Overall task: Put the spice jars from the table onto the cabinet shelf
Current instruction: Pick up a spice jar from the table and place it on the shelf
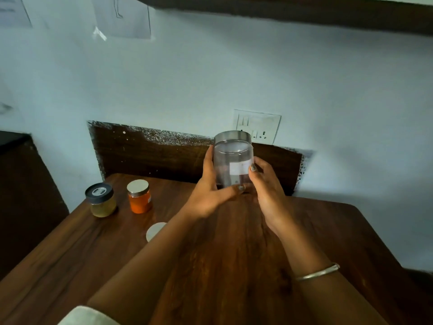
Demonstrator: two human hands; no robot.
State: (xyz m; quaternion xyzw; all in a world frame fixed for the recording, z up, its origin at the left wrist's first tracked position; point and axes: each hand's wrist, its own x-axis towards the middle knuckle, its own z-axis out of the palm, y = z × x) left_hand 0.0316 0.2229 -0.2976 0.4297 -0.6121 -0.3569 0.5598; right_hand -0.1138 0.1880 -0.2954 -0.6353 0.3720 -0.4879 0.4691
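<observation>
A pale sleeve (86, 316) sits at the bottom edge, nearest the camera, and two bare forearms reach forward from it over the dark wooden table (234, 266); the right wrist wears a thin metal bangle (316, 273). Both hands meet on a clear jar (233, 160) held up above the far part of the table — the left hand (208, 191) cups its side and bottom, with fingers wrapped behind and the thumb under the base, and the right hand (267, 184) presses fingertips against the other side. The jar is upright, see-through, with a grey metal lid and a small white label; something dark lies at its bottom, too blurred to make out. On the table's left part stand two smaller jars just beside each other but apart — a jar with a black lid (100, 199) holding something pale yellow, and an orange jar (139, 195) with a silver lid. A round pale lid (154, 231) shows partly beside the left forearm. The table's middle and right are bare wood up to the right edge. Behind the jar, a dark wood panel (152, 156) and a wall socket (257, 126) sit on the pale wall.
</observation>
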